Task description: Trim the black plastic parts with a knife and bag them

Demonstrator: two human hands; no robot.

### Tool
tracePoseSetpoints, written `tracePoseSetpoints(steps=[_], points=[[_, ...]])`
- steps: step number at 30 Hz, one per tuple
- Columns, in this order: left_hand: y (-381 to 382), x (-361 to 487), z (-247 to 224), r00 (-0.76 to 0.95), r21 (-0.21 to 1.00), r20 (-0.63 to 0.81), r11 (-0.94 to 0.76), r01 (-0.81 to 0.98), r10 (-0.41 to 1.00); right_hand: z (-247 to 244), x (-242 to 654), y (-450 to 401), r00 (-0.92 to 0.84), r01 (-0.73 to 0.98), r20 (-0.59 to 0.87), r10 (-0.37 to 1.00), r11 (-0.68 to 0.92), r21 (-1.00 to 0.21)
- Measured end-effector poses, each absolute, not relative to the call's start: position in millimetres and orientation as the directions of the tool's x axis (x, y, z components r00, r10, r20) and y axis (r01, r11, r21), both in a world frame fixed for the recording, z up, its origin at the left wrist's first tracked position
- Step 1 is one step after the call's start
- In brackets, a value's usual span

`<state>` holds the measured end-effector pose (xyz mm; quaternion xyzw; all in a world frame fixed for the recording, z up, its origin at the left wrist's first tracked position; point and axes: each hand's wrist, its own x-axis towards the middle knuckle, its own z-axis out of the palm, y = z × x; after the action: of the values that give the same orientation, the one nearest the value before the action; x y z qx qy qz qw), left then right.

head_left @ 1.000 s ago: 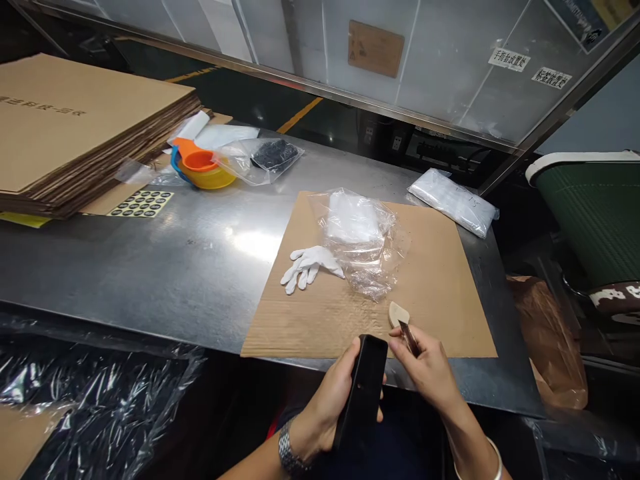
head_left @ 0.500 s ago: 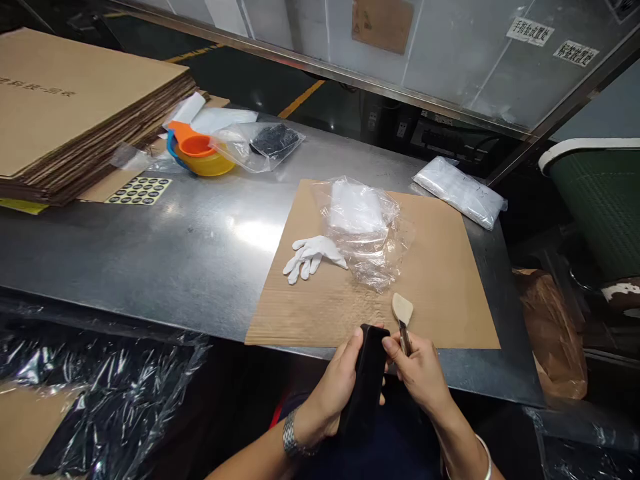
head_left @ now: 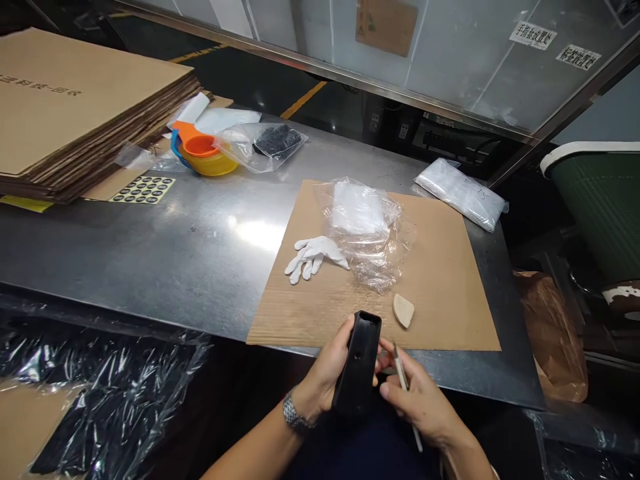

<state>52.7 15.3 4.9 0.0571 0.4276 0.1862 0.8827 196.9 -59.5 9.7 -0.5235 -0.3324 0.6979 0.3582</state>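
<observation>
My left hand (head_left: 327, 373) is wrapped round a long black hollow part (head_left: 357, 367), tilted above my lap at the table's front edge. Between the fingers of my right hand (head_left: 417, 393) is a thin light-coloured tool (head_left: 401, 370) with a dark pointed tip, beside the black part. Just beyond them, a beige wedge-shaped pad (head_left: 403, 311) lies on the cardboard sheet (head_left: 445, 267). A white glove (head_left: 316, 257) rests farther left, touching a crumpled clear bag (head_left: 377, 260) with white contents.
Stacked cardboard (head_left: 90, 100) stands at the far left, near round black stickers (head_left: 145, 190). Coloured scoops (head_left: 215, 163) and a bagged dark item (head_left: 277, 141) lie behind. A white wrapped packet (head_left: 463, 193) sits at the back right. A green chair (head_left: 600, 207) stands beyond the right edge.
The black part has turned, showing its hollow end and a small hole. My right hand has moved lower, and the tool in it has swung away from the beige pad.
</observation>
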Motion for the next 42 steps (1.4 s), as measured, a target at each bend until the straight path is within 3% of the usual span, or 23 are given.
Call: tracePoseSetpoints(steps=[2,5,9,12,15,17,20,22,27,31,33,38,42], points=[[15,49,4,0.61,0.293,-0.691,0.922,-0.254,0.388,6,206,-55,-0.066,-0.12,-0.51,0.858,-0.514,-0.849],[12,46,6,0.679,0.405,-0.616,0.9,-0.162,0.4,7,220,-45,0.092,0.028,-0.361,0.928,-0.365,-0.931],[18,40,7,0.837,0.461,-0.466,0.886,-0.047,0.286,19,231,-35,-0.119,0.31,-0.177,0.977,-0.133,-0.941],[31,32,7,0.89,0.323,-0.332,0.924,-0.204,0.312,24,229,-39,0.003,0.38,0.022,1.0,0.019,-0.925],[36,31,11,0.761,0.205,-0.32,0.826,-0.525,0.563,19,216,-46,0.184,0.479,0.268,0.946,0.152,-0.864],[30,37,16,0.626,0.198,-0.325,0.698,-0.688,0.709,11,202,-51,0.188,0.586,0.432,0.882,0.253,-0.77],[12,46,24,0.485,0.328,-0.364,0.596,-0.733,0.795,-3,181,-56,0.136,0.634,0.568,0.812,0.369,-0.679],[3,48,28,0.441,0.422,-0.403,0.59,-0.688,0.802,-11,174,-60,0.137,0.594,0.526,0.839,0.355,-0.722],[-4,43,35,0.323,0.606,-0.401,0.513,-0.608,0.857,-4,187,-66,0.009,0.416,0.131,0.991,0.116,-0.902],[-9,41,36,0.272,0.687,-0.427,0.505,-0.522,0.862,19,198,-67,0.088,0.432,-0.035,0.996,-0.069,-0.899],[-13,42,34,0.269,0.71,-0.409,0.49,-0.507,0.872,28,199,-66,0.123,0.512,-0.022,0.992,-0.082,-0.855],[-24,42,24,0.261,0.751,-0.354,0.439,-0.493,0.898,41,195,-57,-0.121,0.732,0.164,0.979,0.2,-0.651],[-31,43,18,0.24,0.753,-0.36,0.432,-0.496,0.902,45,194,-55,-0.177,0.816,0.246,0.953,0.282,-0.505]])
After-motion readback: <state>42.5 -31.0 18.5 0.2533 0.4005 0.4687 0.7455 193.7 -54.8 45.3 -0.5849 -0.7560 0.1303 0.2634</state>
